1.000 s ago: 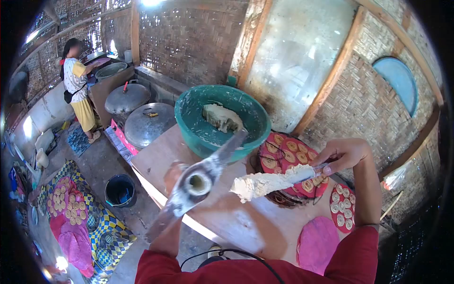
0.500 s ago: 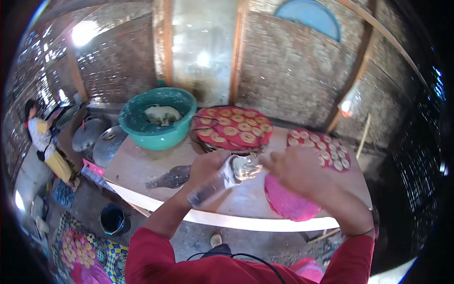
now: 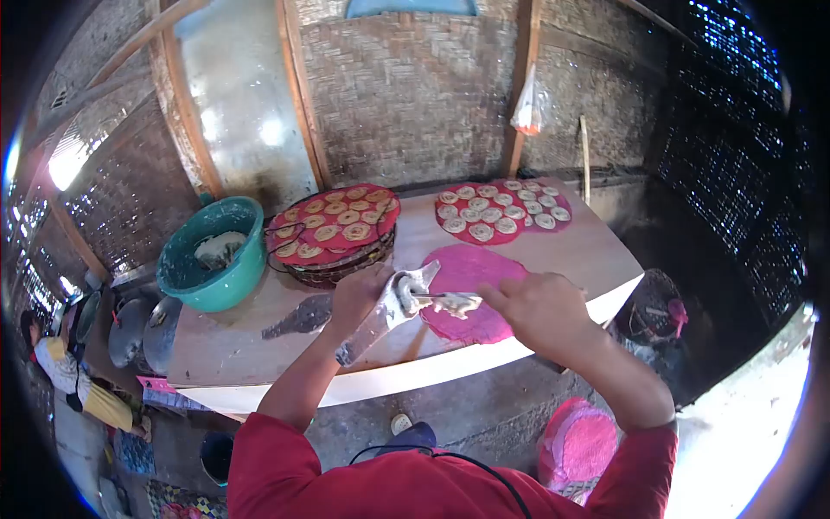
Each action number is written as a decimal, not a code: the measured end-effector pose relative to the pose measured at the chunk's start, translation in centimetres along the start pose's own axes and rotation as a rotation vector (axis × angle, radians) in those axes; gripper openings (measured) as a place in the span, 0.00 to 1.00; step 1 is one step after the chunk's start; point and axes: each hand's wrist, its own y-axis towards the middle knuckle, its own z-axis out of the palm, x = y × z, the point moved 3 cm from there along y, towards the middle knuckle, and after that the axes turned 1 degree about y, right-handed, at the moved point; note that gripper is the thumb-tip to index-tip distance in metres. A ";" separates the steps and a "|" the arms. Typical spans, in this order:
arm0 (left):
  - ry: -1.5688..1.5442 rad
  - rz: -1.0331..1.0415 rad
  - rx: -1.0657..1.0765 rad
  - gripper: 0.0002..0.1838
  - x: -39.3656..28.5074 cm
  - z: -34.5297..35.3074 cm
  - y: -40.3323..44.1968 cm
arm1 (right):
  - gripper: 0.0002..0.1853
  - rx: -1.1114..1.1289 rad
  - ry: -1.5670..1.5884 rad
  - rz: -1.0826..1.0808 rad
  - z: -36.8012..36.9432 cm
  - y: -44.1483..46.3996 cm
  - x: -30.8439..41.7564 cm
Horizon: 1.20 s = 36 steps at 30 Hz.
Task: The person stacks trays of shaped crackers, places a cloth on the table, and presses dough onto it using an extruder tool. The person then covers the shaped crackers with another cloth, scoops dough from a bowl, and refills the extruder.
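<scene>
My left hand [image 3: 356, 298] is closed around a clear piping bag [image 3: 373, 330], its wide mouth upward and smeared with pale dough. My right hand [image 3: 546, 318] grips a thin utensil, perhaps a spoon, whose working end is covered in a lump of dough [image 3: 456, 304] at the bag's mouth. Behind them a round pink sheet [image 3: 471, 261] lies on the table. A dark, whitish-smeared flat thing [image 3: 298, 318] rests left of my left hand; its kind is unclear.
On the table [image 3: 229, 355] stand a green basin [image 3: 216, 296] with dough inside and stacked round trays [image 3: 346, 270] topped with dough coils on red. Another pink-red sheet [image 3: 504, 240] carries pale coils. At far left is another person [image 3: 65, 372]. A pink-covered stool-like thing [image 3: 584, 441] stands below right.
The view has turned right, so the table's things appear further left. The utensil now shows drawn out to the right of the bag's mouth, with dough on it.
</scene>
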 end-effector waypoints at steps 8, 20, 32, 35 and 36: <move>0.010 -0.007 -0.049 0.16 -1.0 -0.4 0.5 | 0.19 -0.237 0.053 -0.041 2.4 -1.0 1.3; 0.067 -0.060 -0.273 0.12 -1.5 -2.3 1.6 | 0.23 -0.629 0.864 0.255 10.0 5.0 5.9; -0.199 -0.377 -0.343 0.16 1.8 -4.3 -1.2 | 0.21 -0.301 1.181 0.212 10.5 3.9 5.4; -0.225 -0.385 -0.257 0.17 3.4 -3.7 -1.5 | 0.22 -0.273 1.224 0.173 10.9 3.0 6.0; -0.223 -0.383 -0.256 0.17 3.9 -3.5 -1.8 | 0.22 -0.252 1.252 0.135 10.8 2.6 6.0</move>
